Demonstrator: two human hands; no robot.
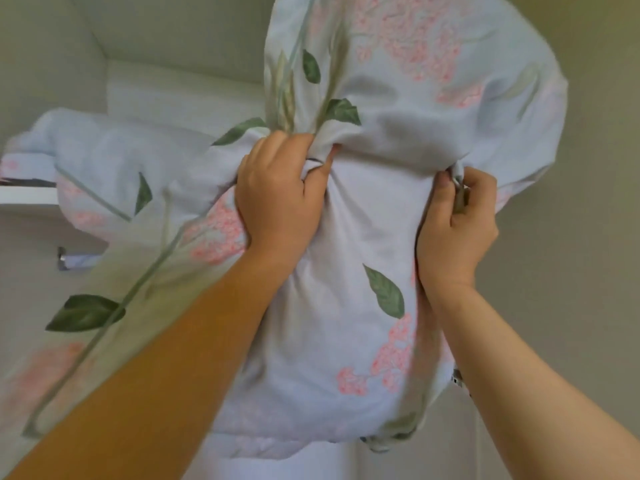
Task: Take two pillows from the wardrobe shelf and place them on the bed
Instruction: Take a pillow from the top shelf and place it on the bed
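A pale blue pillow (356, 244) printed with pink blossoms and green leaves fills the middle of the head view, held up high and bunched. My left hand (280, 199) grips a fold of its cover near the centre. My right hand (457, 230) pinches its right edge. A second pillow (114, 209) with the same print sags at the left, partly resting on the white wardrobe shelf (27, 195) and hanging over its front edge. The bed is out of sight.
White wardrobe walls (48, 64) enclose the shelf at the upper left. A plain beige wall (588, 237) rises at the right. A metal rail bracket (62, 259) shows under the shelf. Folded fabric (20, 166) lies at the shelf's left end.
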